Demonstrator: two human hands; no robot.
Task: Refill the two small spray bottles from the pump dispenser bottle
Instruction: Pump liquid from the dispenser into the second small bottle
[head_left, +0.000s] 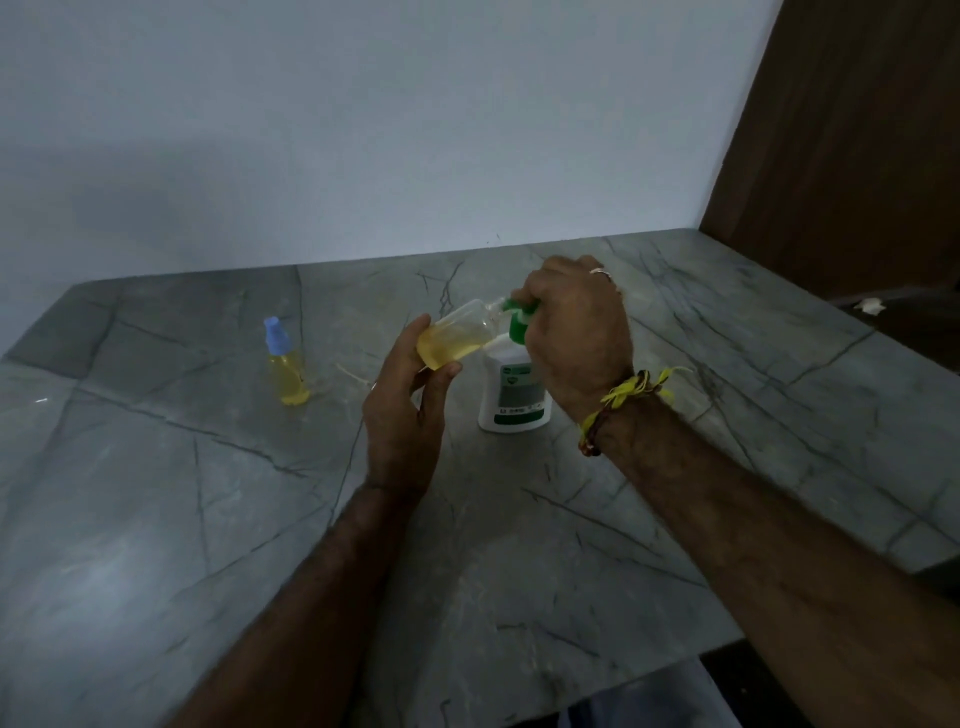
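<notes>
Grey worktop (156, 519): my L hand (402, 415) fingers clamp tilted spray bottle (460, 338), neck toward pump nozzle (519, 317); R hand (576, 332) fingers wrapped on pump.

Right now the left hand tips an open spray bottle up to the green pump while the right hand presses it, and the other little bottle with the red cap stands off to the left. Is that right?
Not quite: the cap on the other spray bottle is blue, not red, as the head view shows. The rest holds: the left hand tips the open spray bottle up to the green pump while the right hand presses it.
</notes>
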